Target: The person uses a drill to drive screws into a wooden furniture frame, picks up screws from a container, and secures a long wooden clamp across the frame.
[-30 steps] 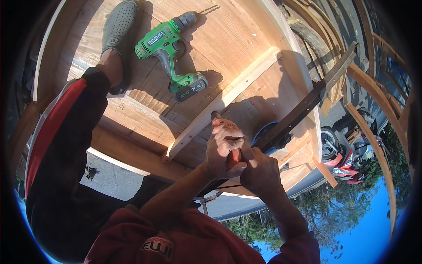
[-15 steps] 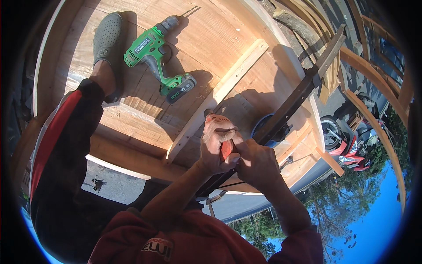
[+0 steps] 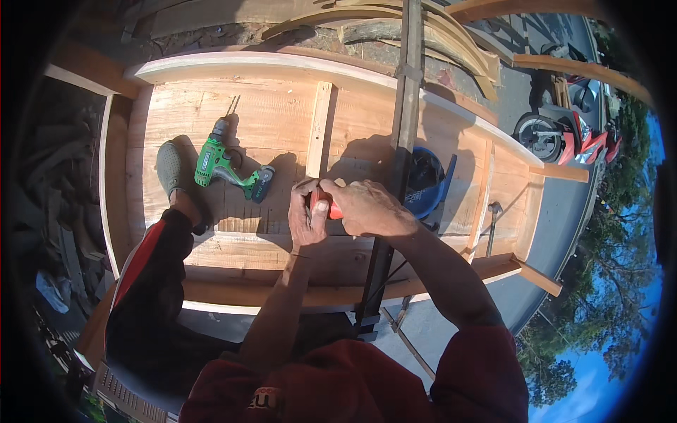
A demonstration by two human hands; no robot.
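Observation:
A small red object (image 3: 334, 211), its kind hidden by fingers, is held between my two hands over the wooden boat-like frame. My left hand (image 3: 307, 220) wraps round its left side with the thumb on it. My right hand (image 3: 368, 209) closes on it from the right, fingers bent. Beneath and beyond the hands, a pale wooden crosspiece (image 3: 319, 127) spans the planked floor (image 3: 271, 116). A green cordless drill (image 3: 215, 163) with a long bit lies on the planks to the left, beside my shoe (image 3: 169, 168).
A dark metal bar (image 3: 407, 106) crosses over the frame just right of my hands. Beyond it sits a blue bucket (image 3: 423, 187). A hammer (image 3: 493, 218) lies farther right, and a red motorcycle (image 3: 575, 141) stands outside. Curved wooden strips (image 3: 451, 35) are piled at the far side.
My view has turned and pulled back, showing more of the frame. Both hands still grip the red object; my right hand now lies flatter across it. The drill lies where it was.

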